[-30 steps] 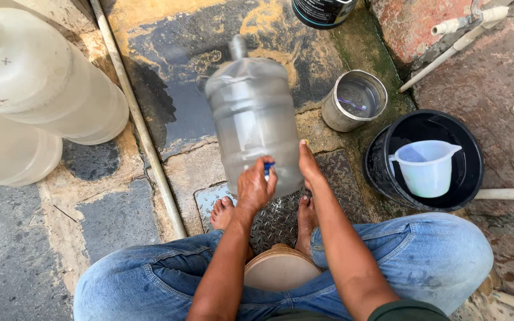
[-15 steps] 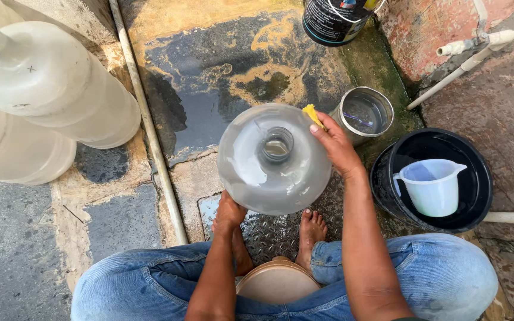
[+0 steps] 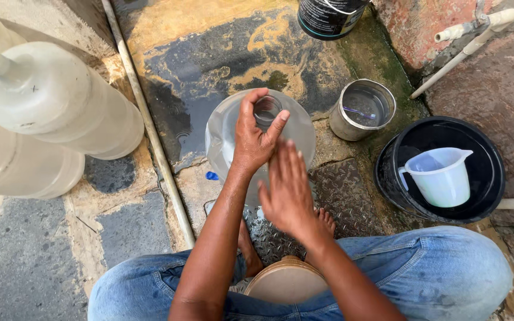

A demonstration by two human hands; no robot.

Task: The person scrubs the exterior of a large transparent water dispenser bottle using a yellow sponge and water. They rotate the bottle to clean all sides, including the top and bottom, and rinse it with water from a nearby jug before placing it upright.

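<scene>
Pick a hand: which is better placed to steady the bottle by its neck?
Left. The left hand already curls around the bottle neck at the mouth. The right hand is open, blurred, and off to the side nearer the body.

Left grip (image 3: 256, 138) reaching forward over the jug (image 3: 224, 134), thumb and fingers curled around its neck, forearm stretched straight out. Right grip (image 3: 287, 190) hovering just nearer than the jug, flat, fingers spread and blurred, touching nothing visible.
</scene>
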